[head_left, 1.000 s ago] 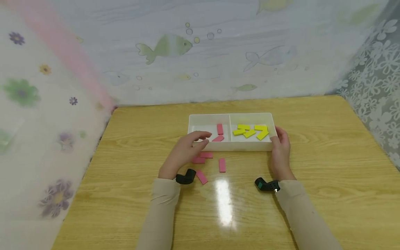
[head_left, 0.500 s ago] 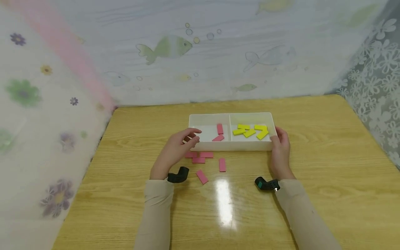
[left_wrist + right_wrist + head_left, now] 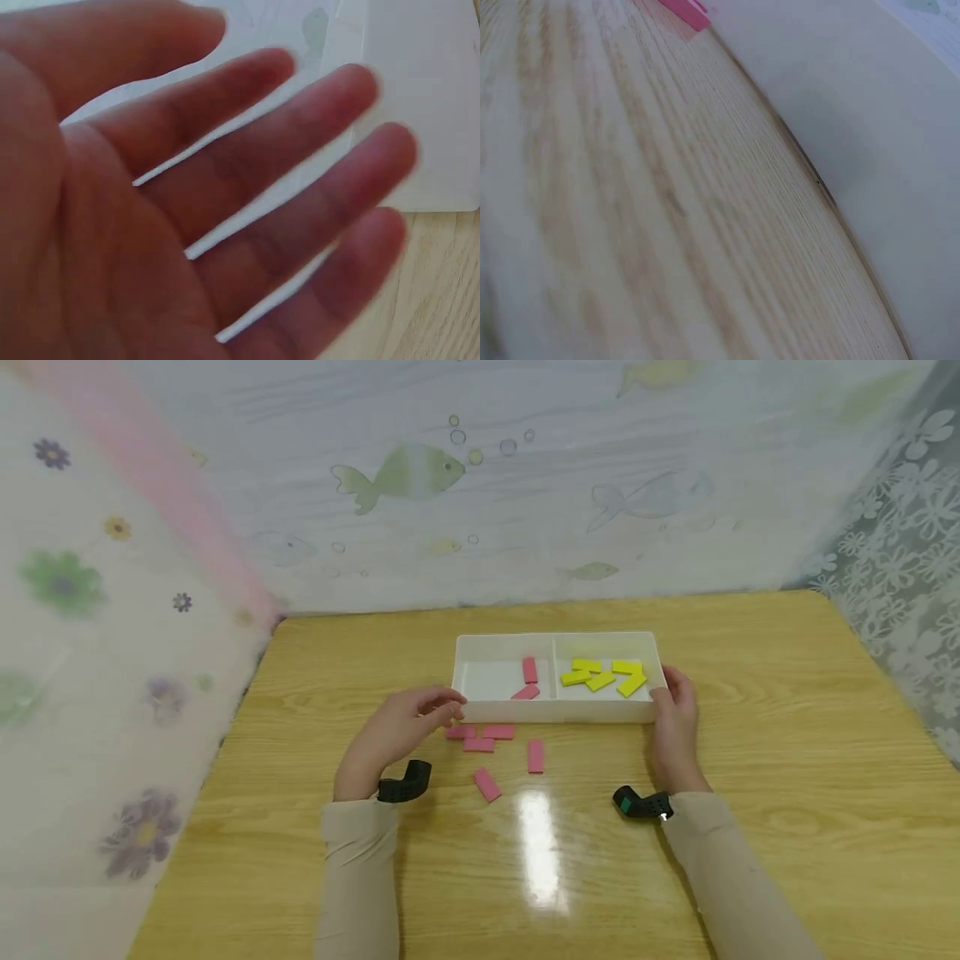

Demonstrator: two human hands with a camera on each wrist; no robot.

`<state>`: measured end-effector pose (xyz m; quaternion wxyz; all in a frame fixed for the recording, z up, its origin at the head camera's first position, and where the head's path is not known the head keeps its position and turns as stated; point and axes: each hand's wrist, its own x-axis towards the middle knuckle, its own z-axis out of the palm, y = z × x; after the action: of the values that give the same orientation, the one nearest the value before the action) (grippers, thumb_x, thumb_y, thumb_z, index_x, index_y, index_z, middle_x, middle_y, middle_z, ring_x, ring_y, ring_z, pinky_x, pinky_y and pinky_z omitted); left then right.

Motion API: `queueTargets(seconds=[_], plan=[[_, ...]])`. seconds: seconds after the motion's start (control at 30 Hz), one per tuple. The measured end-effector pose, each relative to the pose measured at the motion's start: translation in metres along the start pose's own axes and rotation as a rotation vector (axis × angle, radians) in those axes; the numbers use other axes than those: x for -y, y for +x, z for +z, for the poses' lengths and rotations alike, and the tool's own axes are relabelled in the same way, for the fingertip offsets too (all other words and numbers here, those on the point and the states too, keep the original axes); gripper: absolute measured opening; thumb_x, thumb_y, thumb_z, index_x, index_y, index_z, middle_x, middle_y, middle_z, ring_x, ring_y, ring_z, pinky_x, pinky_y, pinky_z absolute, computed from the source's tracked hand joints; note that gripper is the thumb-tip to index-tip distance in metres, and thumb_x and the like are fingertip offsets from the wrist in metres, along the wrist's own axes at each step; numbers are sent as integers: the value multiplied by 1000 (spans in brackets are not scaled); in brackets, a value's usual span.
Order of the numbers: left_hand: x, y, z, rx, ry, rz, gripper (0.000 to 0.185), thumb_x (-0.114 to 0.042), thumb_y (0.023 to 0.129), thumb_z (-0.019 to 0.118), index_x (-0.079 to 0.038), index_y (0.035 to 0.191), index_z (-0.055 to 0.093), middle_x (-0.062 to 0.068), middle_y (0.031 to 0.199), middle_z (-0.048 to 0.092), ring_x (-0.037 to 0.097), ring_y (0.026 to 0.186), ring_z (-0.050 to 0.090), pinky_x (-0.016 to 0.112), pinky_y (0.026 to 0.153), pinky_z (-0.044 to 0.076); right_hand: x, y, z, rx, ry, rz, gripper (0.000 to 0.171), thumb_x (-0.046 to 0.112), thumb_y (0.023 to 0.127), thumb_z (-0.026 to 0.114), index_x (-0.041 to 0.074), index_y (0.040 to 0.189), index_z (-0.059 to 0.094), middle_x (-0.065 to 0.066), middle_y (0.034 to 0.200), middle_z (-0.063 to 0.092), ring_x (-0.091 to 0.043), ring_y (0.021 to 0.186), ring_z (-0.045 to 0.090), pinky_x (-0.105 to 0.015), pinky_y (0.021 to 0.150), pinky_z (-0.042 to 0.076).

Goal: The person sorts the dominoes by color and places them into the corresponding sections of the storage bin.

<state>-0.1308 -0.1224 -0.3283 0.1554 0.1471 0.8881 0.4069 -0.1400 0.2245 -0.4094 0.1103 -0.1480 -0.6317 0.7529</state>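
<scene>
Light wooden table (image 3: 750,760) with a glossy glare patch near the front edge, hemmed in on all sides by thin curtains: fish and bubbles at the back (image 3: 405,472), flowers on the left, white lace blossoms on the right.

Near the table's middle, a white tray (image 3: 557,711) split into two compartments. In the left compartment, two pink tiles (image 3: 528,680); in the right, a cluster of yellow tiles (image 3: 606,676). On the bare wood just in front of the tray's left half, five more pink tiles (image 3: 497,745), three bunched close to the tray wall, one upright to their right, one slanted nearer the front.

Left hand (image 3: 399,731) hovering just left of the loose pink tiles, beside the tray's front left corner; fingers relaxed and apart in the left wrist view, palm bare, holding nothing. Right hand (image 3: 675,718) against the tray's right front corner, fingers curled round the wall. Black wrist cameras (image 3: 405,782) on both beige sleeves.

Right wrist view: only blurred wood grain, the tray's pale wall (image 3: 870,127) and a corner of one pink tile.
</scene>
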Motion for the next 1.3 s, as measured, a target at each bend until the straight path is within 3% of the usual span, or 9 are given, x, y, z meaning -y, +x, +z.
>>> queueTargets(seconds=[0.13, 0.3, 0.5, 0.6, 0.77, 0.9, 1.07, 1.13, 1.3], plan=[[-2, 1, 6, 98, 60, -30, 30, -43, 89, 49, -21, 105, 61, -1, 92, 63, 17, 85, 58, 34, 78, 43, -3, -3, 2, -3, -11, 35, 42, 11, 90, 33, 9, 132, 33, -4, 136, 30, -16, 124, 29, -32, 102, 24], [-5, 8, 18, 156, 146, -27, 30, -41, 89, 50, -26, 113, 59, -10, 98, 60, 7, 88, 55, 32, 80, 42, -4, -3, 2, -1, -13, 30, 42, 12, 91, 32, 9, 132, 32, -4, 138, 29, -16, 125, 28, -33, 103, 23], [-11, 18, 36, 234, 121, 3, 30, -36, 89, 52, -20, 113, 58, -7, 95, 62, 9, 85, 58, 29, 75, 45, -1, 0, 1, 3, -10, 10, 42, 11, 90, 32, 8, 132, 32, -4, 137, 30, -15, 124, 28, -33, 103, 23], [-18, 22, 47, 258, 162, 29, 34, -36, 88, 53, -17, 116, 57, -5, 99, 60, 9, 87, 57, 27, 75, 45, -1, 1, 0, -2, -22, 8, 42, 11, 90, 33, 8, 132, 33, -4, 137, 31, -14, 123, 29, -32, 102, 24], [-29, 25, 63, 257, 285, 53, 40, -36, 86, 55, -15, 121, 54, -5, 91, 58, 6, 76, 53, 24, 68, 43, -1, 1, -1, -7, -36, 10, 42, 11, 90, 33, 9, 132, 34, -4, 136, 31, -14, 123, 30, -30, 101, 25], [-33, 27, 71, 240, 319, 46, 41, -31, 84, 57, -14, 121, 53, -4, 74, 53, 8, 57, 45, 23, 54, 39, 1, 1, -1, -3, -32, 8, 42, 11, 90, 34, 9, 132, 33, -5, 136, 31, -15, 122, 30, -31, 101, 26], [-35, 29, 78, 238, 343, 11, 44, -29, 83, 60, -15, 123, 50, -4, 68, 50, 8, 54, 45, 23, 50, 37, 2, 2, -1, -14, -7, 20, 43, 10, 90, 34, 8, 132, 33, -5, 137, 31, -15, 123, 29, -31, 102, 25], [-34, 29, 81, 237, 372, 4, 46, -31, 82, 61, -14, 124, 50, -4, 70, 52, 8, 56, 47, 23, 51, 39, 2, 2, -1, -17, -4, 31, 43, 10, 90, 34, 8, 132, 33, -5, 137, 31, -15, 123, 29, -32, 102, 25], [-34, 31, 88, 198, 453, 26, 44, -33, 78, 65, -14, 116, 53, -3, 92, 60, 8, 71, 51, 23, 63, 43, 5, 0, 1, -9, -9, 31, 43, 10, 89, 34, 7, 133, 33, -6, 137, 30, -17, 124, 29, -34, 102, 24]])
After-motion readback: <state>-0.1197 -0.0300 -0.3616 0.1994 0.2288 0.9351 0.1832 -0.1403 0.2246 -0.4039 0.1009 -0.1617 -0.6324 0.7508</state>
